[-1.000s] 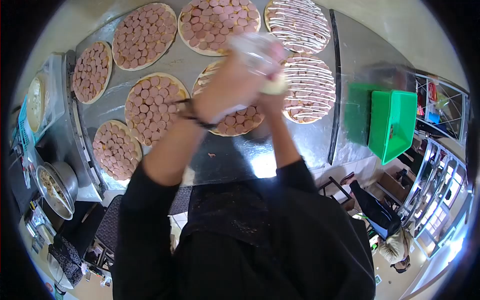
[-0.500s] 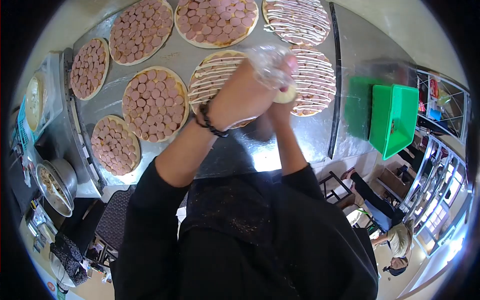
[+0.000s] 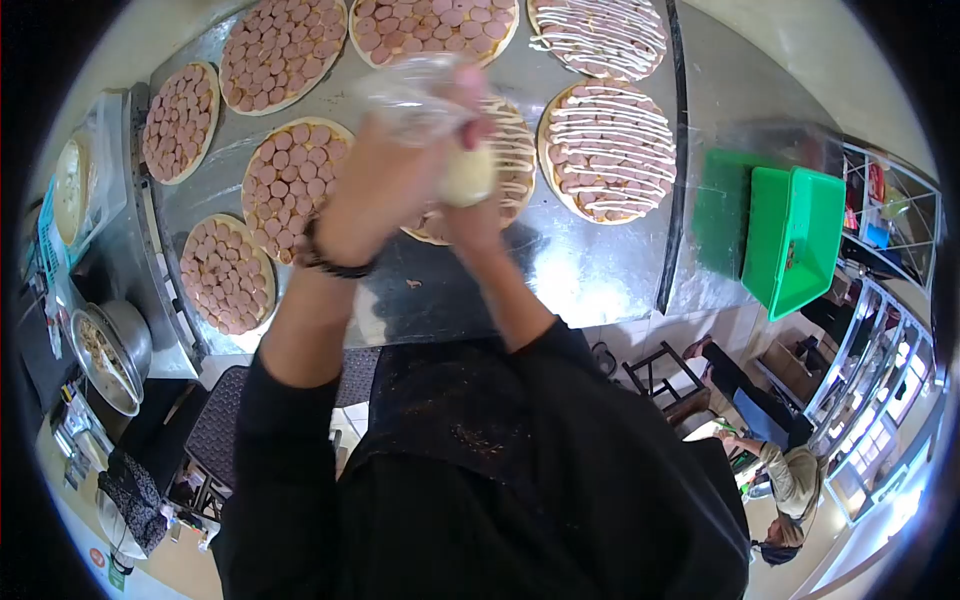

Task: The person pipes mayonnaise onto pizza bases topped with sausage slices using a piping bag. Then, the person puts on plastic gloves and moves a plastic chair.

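Tabletop (image 3: 600, 275): grey, metallic.
Pizza (image 3: 514, 155): half-hidden; striping it seems my step in hand.
Left hand (image 3: 392, 180): curled around the bag (image 3: 467, 180).
Right hand (image 3: 474, 225): beneath; its grip I cannot tell.
Bag: above pizza; next move needs, I judge, even squeezing.

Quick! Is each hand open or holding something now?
Left hand: closed, holding the plastic bag.
Right hand: holding the plastic bag too, fingers hidden.

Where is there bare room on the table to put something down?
The table is bare from its front edge to the nearer striped pizza on the right, and between the black strip and the green basket. The left is crowded with pizzas; in the middle, the left hand, right hand and plastic bag are over another striped pizza.
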`<action>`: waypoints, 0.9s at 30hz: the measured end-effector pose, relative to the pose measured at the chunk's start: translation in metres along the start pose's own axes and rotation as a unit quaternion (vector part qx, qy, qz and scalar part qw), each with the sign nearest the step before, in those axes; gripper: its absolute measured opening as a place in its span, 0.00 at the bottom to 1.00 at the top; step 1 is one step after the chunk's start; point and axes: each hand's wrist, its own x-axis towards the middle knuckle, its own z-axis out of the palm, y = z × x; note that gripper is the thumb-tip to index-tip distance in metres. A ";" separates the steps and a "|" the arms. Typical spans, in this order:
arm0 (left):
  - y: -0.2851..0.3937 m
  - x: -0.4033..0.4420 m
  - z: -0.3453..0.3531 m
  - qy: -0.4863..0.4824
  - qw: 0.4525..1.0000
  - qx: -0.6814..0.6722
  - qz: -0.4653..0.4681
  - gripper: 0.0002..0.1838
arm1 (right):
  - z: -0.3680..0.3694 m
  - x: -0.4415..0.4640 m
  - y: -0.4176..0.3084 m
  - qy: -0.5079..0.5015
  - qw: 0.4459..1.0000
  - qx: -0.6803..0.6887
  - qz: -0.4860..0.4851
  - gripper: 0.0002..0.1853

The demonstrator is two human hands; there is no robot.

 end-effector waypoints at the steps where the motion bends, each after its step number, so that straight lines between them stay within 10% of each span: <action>1: -0.002 0.001 -0.002 0.003 1.000 0.004 0.003 0.08 | 0.013 -0.003 -0.010 -0.001 0.991 -0.107 -0.075 0.16; 3: -0.006 -0.009 -0.004 0.015 0.995 -0.038 -0.095 0.09 | 0.005 -0.009 -0.010 0.001 0.966 -0.215 -0.140 0.17; 5: 0.011 -0.013 0.013 -0.019 0.993 0.077 -0.090 0.09 | -0.045 -0.001 0.002 -0.036 0.988 0.039 0.142 0.16; 9: 0.003 -0.014 0.026 -0.047 0.995 -0.075 0.041 0.07 | -0.033 -0.006 -0.036 -0.017 0.985 0.030 0.169 0.15; 11: 0.003 -0.013 0.007 -0.022 0.994 -0.068 -0.081 0.06 | -0.004 -0.021 -0.022 0.031 0.988 -0.145 -0.044 0.13; 19: -0.012 -0.006 0.030 -0.089 0.994 0.002 0.055 0.11 | -0.042 0.000 -0.043 -0.072 0.991 -0.082 0.075 0.09; 20: -0.007 -0.002 0.035 0.011 0.998 -0.050 0.044 0.12 | -0.037 0.008 -0.052 -0.172 0.967 -0.184 -0.032 0.15; 21: -0.002 0.004 0.033 0.025 0.981 -0.195 0.006 0.13 | -0.036 0.006 -0.065 -0.193 0.967 -0.051 0.158 0.26; 22: 0.009 0.014 0.026 0.037 0.942 -0.331 -0.034 0.14 | -0.026 0.016 -0.093 -0.236 0.964 0.000 0.124 0.35; 27: 0.038 0.037 0.001 0.057 0.881 -0.435 -0.180 0.15 | 0.005 0.048 -0.094 -0.224 0.969 0.107 -0.016 0.42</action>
